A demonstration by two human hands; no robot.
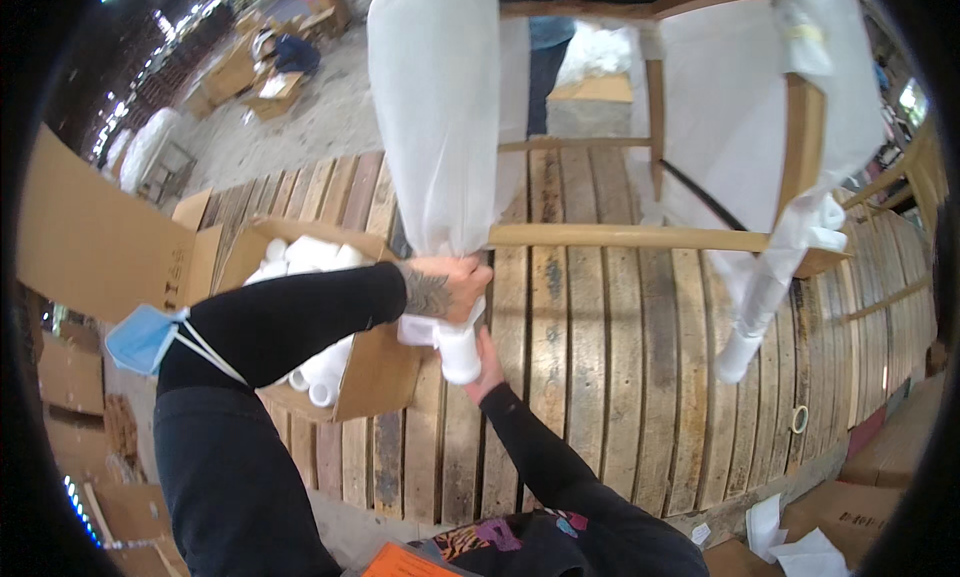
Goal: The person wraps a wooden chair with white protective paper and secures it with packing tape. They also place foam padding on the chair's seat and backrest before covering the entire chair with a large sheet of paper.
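Note:
A wooden chair (630, 236), partly covered in white foam wrap (435, 107), stands in front of me on a slatted platform. My left hand (452, 285) is closed around the gathered wrap low on the chair's left leg. Just below it, a white cylindrical leg cover (461, 355) sits at the leg's end. My right hand (487, 370) holds that cover from its right side, its fingers partly hidden behind it. The wrapped right leg ends in a similar white cover (736, 360). A blue face mask (146, 337) hangs at my left elbow.
An open cardboard box (381, 385) holding several white cylindrical covers (322, 253) stands under my left forearm. A tape roll (799, 419) lies on the wooden slats (620, 377) at the right. Flattened cardboard (850, 522) is at the lower right. A person (295, 55) crouches far left among boxes.

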